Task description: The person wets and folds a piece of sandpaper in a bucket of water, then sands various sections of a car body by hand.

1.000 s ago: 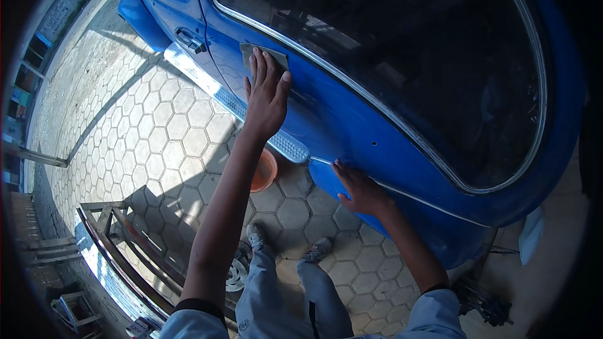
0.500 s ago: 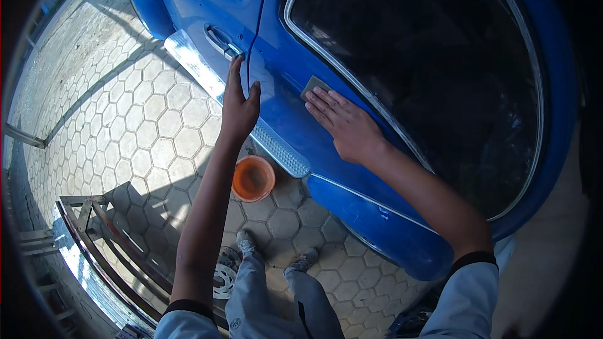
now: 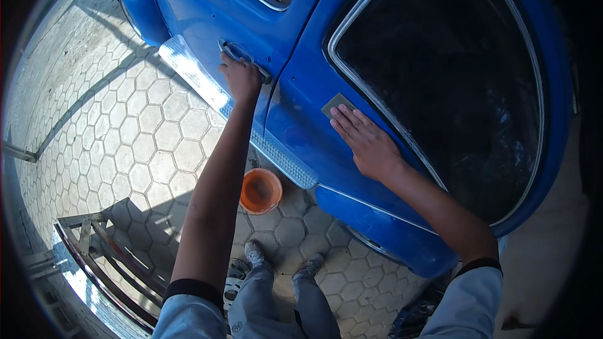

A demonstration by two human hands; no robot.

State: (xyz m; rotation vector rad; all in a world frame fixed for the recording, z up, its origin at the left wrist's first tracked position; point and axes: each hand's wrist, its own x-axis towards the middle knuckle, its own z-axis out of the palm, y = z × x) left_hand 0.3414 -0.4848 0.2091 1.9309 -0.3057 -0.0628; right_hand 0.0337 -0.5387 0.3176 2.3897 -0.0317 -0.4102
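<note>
My left hand (image 3: 242,80) is closed round the chrome door handle (image 3: 266,76) on the side of a blue car (image 3: 301,103); its fingers partly cover the handle. Farther right, my right hand (image 3: 372,147) lies flat on the body panel below the dark side window (image 3: 446,94). Under its fingertips it presses a grey-green square of what looks like sandpaper (image 3: 338,103) against the paint. The lower part of that square is hidden by the fingers.
A ribbed running board (image 3: 282,154) juts out along the car's lower side. Below it, an orange-brown bowl (image 3: 261,191) stands on hexagonal paving near my feet. A metal frame (image 3: 113,257) is at the lower left, beside a round metal part (image 3: 233,282).
My left hand has gone from open beside the door handle to closed round it. My right hand stays flat on the sandpaper. The whole view has shifted a little.
</note>
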